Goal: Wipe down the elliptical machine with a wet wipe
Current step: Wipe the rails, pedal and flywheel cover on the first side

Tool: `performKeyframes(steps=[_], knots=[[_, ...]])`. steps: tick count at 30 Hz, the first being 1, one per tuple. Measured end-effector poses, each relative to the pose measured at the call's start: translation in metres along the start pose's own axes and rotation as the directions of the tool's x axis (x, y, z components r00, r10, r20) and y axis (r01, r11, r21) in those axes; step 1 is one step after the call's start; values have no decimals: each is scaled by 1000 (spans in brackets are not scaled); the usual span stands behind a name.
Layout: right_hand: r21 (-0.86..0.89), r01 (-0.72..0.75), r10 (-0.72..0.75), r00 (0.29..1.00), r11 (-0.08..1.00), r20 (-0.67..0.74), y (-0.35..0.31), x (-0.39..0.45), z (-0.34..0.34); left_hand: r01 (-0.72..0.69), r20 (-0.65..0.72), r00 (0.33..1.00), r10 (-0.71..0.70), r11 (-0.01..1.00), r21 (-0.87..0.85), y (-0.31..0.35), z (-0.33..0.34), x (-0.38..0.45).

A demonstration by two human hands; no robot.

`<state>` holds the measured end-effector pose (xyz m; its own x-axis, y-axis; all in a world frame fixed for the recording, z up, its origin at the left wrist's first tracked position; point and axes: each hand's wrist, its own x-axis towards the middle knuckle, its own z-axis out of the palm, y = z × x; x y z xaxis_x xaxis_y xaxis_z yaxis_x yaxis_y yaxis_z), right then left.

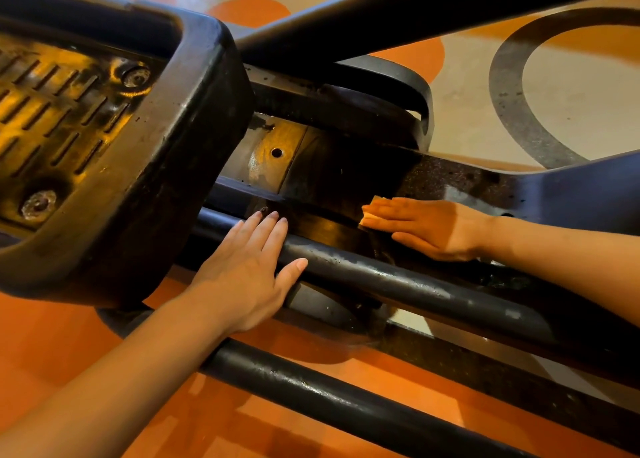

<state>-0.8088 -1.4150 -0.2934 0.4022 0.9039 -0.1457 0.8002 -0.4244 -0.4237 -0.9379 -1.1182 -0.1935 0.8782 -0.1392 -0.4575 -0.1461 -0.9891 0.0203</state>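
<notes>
Right hand [429, 227] is pressing the wet wipe [372, 212] flat, fingers straight, mid-right on the elliptical's frame [450, 180]. Left hand [249, 270] is resting spread on the rail [398, 277]; the pedal [104, 139] rolling could be pinching it.

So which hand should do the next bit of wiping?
The right hand: its flat fingers already press the wet wipe on the machine's frame. The left hand only rests on the black bar.

Two hands, left [242, 270] and right [433, 227], one wipe [372, 212], one foot pedal [114, 139], two pedal bolts [136, 77].
</notes>
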Motion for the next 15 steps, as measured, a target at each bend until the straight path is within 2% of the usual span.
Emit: performKeyframes(steps=[2, 5, 7, 8, 10, 13, 15], knots=[[-39, -133, 129, 989, 990, -77, 8, 4, -3, -7, -19, 1000, 7, 1000, 6, -1, 1, 0], [-8, -433, 422, 881, 901, -216, 27, 12, -9, -4, -17, 1000, 4, 1000, -7, -1, 1, 0], [37, -535, 526, 814, 844, -245, 31, 16, -9, -10, -33, 999, 9, 1000, -28, -1, 1, -1], [63, -539, 537, 807, 840, -245, 30, 17, -8, -17, -43, 999, 16, 1000, -24, -2, 1, -1], [95, -458, 468, 857, 884, -217, 20, 9, -4, -22, -49, 999, 21, 1000, -13, -2, 3, -1], [73, -172, 182, 971, 982, -153, -2, -12, 8, -21, -50, 999, 20, 1000, -7, -1, 3, 0], [56, -51, 56, 994, 997, -89, -10, -23, 15, -20, -53, 998, 19, 1000, -6, 0, 2, 0]])
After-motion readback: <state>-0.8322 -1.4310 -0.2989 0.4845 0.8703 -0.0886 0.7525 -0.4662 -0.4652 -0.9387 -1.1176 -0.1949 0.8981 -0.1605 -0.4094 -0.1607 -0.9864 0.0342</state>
